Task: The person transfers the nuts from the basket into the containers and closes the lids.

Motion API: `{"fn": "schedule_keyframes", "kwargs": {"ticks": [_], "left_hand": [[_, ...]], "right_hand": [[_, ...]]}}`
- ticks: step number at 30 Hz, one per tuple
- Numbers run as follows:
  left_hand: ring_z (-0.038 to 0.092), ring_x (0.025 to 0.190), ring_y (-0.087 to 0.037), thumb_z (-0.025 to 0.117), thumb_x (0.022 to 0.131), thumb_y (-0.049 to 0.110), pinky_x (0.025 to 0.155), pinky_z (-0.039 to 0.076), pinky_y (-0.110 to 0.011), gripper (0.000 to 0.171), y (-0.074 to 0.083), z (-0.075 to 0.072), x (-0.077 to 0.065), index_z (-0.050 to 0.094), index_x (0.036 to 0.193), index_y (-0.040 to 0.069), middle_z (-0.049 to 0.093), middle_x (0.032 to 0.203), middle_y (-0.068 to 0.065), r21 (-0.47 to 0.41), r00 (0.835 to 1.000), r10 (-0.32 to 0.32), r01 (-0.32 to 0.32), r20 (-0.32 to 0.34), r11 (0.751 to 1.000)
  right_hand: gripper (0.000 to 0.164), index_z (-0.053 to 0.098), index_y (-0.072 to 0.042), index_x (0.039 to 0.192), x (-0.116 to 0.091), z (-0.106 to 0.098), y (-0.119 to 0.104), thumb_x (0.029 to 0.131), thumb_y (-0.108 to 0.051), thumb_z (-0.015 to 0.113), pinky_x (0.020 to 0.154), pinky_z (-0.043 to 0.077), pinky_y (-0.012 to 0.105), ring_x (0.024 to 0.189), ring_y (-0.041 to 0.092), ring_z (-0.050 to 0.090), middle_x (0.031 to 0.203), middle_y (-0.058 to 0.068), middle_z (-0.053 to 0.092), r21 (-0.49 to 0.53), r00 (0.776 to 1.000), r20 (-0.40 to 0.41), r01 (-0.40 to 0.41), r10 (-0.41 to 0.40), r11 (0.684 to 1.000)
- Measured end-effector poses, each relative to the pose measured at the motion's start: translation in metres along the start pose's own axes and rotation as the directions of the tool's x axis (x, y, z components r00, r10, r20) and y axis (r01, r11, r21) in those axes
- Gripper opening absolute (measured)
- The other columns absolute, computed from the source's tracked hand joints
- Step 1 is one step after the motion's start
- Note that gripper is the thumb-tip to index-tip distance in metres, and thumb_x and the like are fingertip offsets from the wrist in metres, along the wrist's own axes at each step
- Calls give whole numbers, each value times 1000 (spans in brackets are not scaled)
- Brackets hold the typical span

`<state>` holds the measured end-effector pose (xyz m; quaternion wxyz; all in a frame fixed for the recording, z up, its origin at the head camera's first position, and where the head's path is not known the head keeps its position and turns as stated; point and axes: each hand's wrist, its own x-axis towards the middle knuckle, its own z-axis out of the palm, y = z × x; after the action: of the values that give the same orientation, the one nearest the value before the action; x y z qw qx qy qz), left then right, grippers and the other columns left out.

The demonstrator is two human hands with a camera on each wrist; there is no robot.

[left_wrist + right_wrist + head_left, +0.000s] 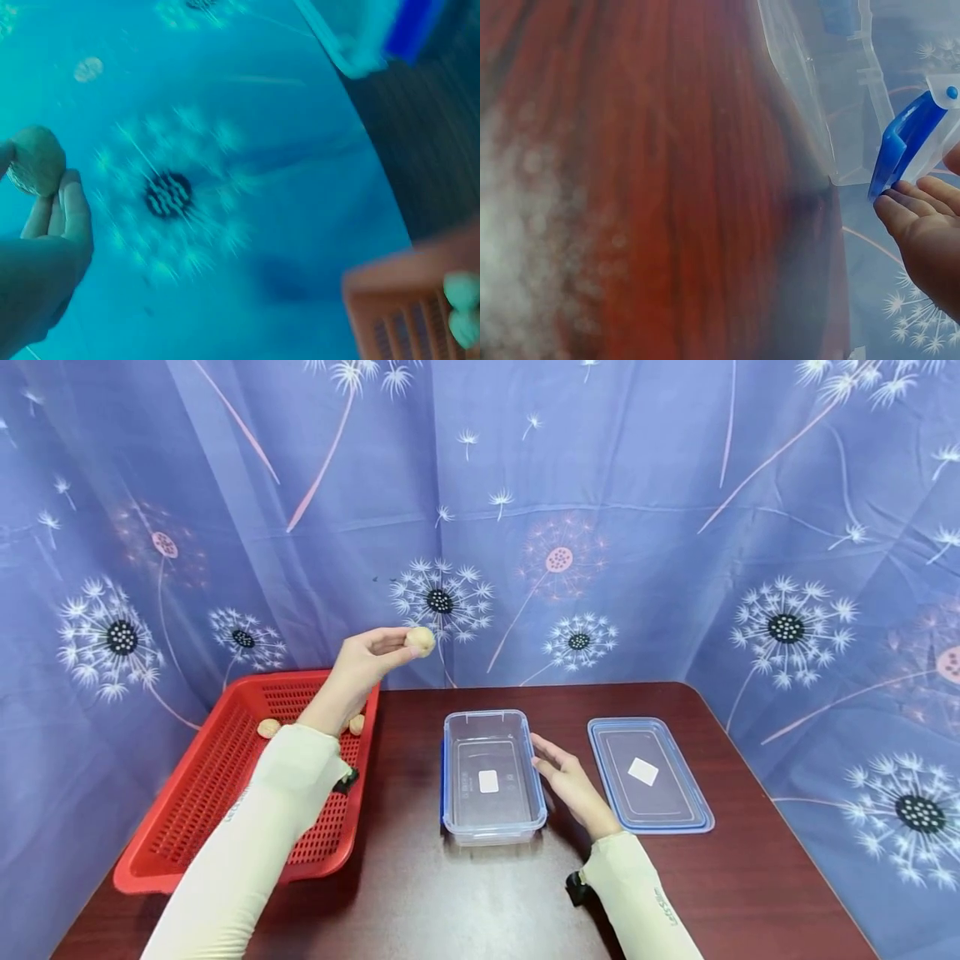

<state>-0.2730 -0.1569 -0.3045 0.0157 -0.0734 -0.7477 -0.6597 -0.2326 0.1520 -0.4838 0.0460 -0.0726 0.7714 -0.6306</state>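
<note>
My left hand (367,662) pinches a walnut (421,641) between thumb and fingertips, raised above the back edge of the table, between the red basket and the clear container. The left wrist view shows the walnut's rough, tan shell (36,160) too. On the table stands a clear plastic container (491,781) without its lid, a white label on its bottom. Along its right side lies my right hand (566,781), its fingers loosely extended. In the right wrist view those fingertips are right at the container's hanging blue side clip (907,139).
A red slotted basket (202,802) stands at the left, with several walnuts (268,727) inside, partly hidden by my left arm. The container's clear lid (651,777) with blue edging lies flat at the right. A blue dandelion-print curtain (517,460) hangs right behind the table.
</note>
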Motion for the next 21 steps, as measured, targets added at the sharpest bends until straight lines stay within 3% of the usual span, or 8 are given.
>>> {"fn": "schedule_keyframes", "kwargs": {"ticks": [7,14,21], "left_hand": [[63,96,-11,74,84,7,96,46,-30,41,2,45,3,63,123,-2,68,109,-12,-86,999,48,-49,-15,995],[63,90,-11,76,83,9,82,50,-25,41,-21,76,7,65,122,1,68,106,-10,-59,1000,-22,22,-5,998],[65,94,-16,77,81,10,86,51,-27,41,-47,95,6,67,119,2,69,107,-13,-20,998,-70,70,4,997]], "right_hand": [[47,41,1,143,-1,0,1,98,-5,50,111,29,44,136,31,37,146,18,42,11,1000,-2,5,-5,1000],[47,41,1,143,-1,0,2,98,-5,51,111,30,45,135,31,37,146,18,42,24,1000,6,13,-13,1000],[47,42,1,143,-1,-1,4,97,-4,51,110,30,45,135,31,38,145,18,43,18,1000,-4,24,-24,1000]]}}
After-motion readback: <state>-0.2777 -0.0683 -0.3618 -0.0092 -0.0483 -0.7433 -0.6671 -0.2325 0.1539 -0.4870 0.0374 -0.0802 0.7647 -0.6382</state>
